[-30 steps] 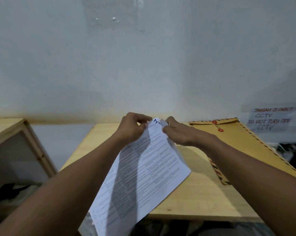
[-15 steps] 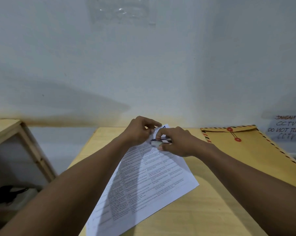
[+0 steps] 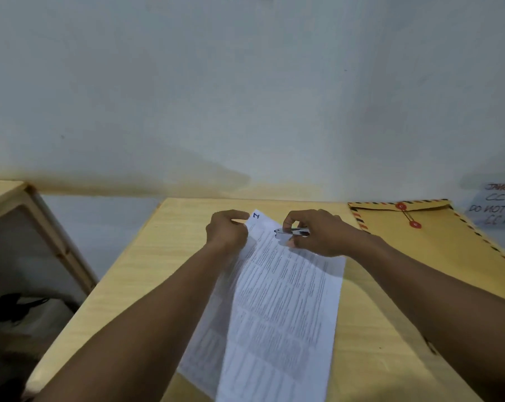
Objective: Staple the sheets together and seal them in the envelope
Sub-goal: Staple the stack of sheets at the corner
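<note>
White printed sheets (image 3: 283,300) lie lengthwise on the light wooden table (image 3: 135,280), their far corner marked with a blue letter. My left hand (image 3: 226,232) pinches the sheets' far left edge near that corner. My right hand (image 3: 315,232) grips a small silver stapler (image 3: 292,233), its nose over the sheets' top edge, pointing left. A tan string-tie envelope (image 3: 437,242) with striped borders and red buttons lies flat at the table's right, apart from both hands.
A white wall rises right behind the table. A handwritten paper notice (image 3: 498,208) hangs at the far right. Left of the table stands a wooden-framed cabinet (image 3: 28,236), with dark clutter below it on the floor.
The sheets went from held up to lying on the table. My right hand, now holding the stapler, has drawn slightly right of the corner. The camera tilted down and left.
</note>
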Action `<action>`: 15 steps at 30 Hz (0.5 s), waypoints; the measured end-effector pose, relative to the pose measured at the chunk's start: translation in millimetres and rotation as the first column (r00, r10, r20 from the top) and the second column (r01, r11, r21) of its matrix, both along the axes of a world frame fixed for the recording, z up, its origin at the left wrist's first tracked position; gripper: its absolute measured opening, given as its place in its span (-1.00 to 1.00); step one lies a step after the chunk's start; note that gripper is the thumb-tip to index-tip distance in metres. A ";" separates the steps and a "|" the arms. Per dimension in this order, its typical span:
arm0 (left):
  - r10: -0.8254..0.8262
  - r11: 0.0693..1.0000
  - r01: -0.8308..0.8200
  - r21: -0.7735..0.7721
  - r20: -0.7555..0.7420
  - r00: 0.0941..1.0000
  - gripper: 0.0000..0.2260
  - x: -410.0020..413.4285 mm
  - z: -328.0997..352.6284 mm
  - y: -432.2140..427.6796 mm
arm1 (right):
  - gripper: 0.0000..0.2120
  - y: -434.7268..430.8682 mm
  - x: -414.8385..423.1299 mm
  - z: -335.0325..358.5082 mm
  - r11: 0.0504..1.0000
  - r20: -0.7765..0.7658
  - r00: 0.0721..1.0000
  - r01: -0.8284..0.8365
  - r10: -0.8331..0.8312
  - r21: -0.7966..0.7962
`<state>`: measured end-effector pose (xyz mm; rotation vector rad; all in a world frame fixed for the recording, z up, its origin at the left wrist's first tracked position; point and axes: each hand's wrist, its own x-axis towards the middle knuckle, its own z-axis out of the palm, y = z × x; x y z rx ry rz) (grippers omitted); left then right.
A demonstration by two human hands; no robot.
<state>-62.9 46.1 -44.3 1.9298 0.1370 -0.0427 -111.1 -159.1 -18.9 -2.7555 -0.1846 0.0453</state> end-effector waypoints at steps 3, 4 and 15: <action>0.173 0.985 -0.174 -0.008 -0.043 0.984 -0.66 -15.3 -4.2 6.6 | -0.84 6.1 -0.4 -4.0 1.000 0.011 1.000 0.009 -0.009 -0.006; 0.213 0.977 -0.212 0.030 -0.047 0.976 -0.67 -19.4 -5.9 9.8 | -0.84 8.1 0.1 -5.6 1.000 0.022 1.000 0.017 -0.016 -0.011; -0.178 0.696 -0.062 0.716 0.256 0.950 -0.76 -30.9 -34.1 30.2 | -0.83 29.8 33.5 -20.3 0.999 0.069 0.997 0.020 -0.022 0.037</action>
